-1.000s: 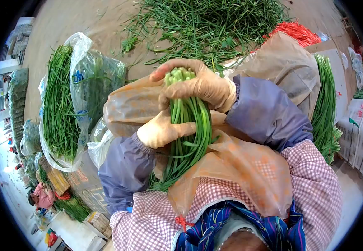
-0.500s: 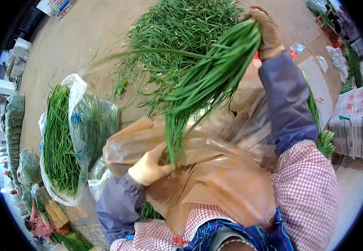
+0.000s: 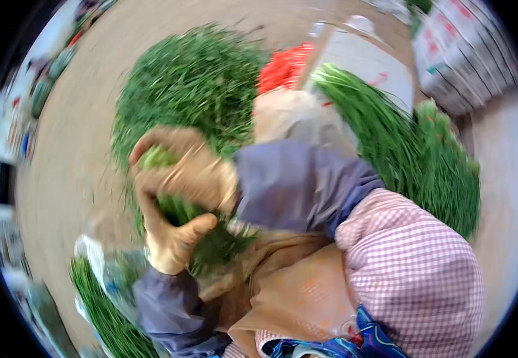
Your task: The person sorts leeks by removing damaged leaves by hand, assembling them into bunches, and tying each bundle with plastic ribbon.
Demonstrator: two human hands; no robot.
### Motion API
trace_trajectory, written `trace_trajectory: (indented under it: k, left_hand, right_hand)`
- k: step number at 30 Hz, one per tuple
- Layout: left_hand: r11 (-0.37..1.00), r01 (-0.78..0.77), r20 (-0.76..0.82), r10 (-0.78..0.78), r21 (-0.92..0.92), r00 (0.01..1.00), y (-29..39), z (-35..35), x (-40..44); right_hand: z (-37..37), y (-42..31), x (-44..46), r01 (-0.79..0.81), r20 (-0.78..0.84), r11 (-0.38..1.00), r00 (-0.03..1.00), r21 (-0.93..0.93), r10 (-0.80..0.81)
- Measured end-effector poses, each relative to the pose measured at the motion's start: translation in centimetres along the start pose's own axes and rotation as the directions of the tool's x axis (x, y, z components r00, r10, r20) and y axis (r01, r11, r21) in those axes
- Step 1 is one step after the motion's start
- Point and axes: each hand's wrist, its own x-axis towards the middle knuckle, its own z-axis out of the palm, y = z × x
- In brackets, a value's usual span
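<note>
Gloved in pale tan, my right hand (image 3: 190, 173) wraps round the top of a bunch of green stalks (image 3: 158, 157), whose light cut ends show between thumb and fingers. Just below, my left hand (image 3: 174, 238) closes round the same bunch, its thumb across the front. The leaves hang down beneath the hands, partly hidden and blurred. Behind the hands lies a big loose heap of green leaves (image 3: 193, 83). A brown plastic apron (image 3: 306, 292) covers my lap.
Red ties (image 3: 285, 67) lie beyond my right forearm, beside a pale board (image 3: 369, 65). Long green bunches (image 3: 390, 137) are piled at the right, with white crates (image 3: 464, 51) behind. A plastic bag (image 3: 95, 256) with more greens (image 3: 113, 316) stands at the lower left.
The view has swung right. My right hand, which was held out with the bunch at the upper right, is back beside my left hand, and both now grip the bunch.
</note>
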Motion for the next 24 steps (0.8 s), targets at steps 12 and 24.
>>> trace_trajectory:
  k: [12, 24]
  left_hand:
    - [0.902, 0.14, -0.03, -0.167, -0.409, 0.986, -0.1, 5.6, 2.5]
    - [0.835, 0.083, 0.144, -0.005, -0.544, 0.99, 11.1, 20.9, 10.3]
  right_hand:
    - [-8.8, -0.1, -2.8, 0.067, 0.041, 0.997, 0.997, -0.024, -0.066]
    - [-18.3, -11.6, -11.8, -0.446, -0.03, 0.885, 0.891, 0.135, 0.453]
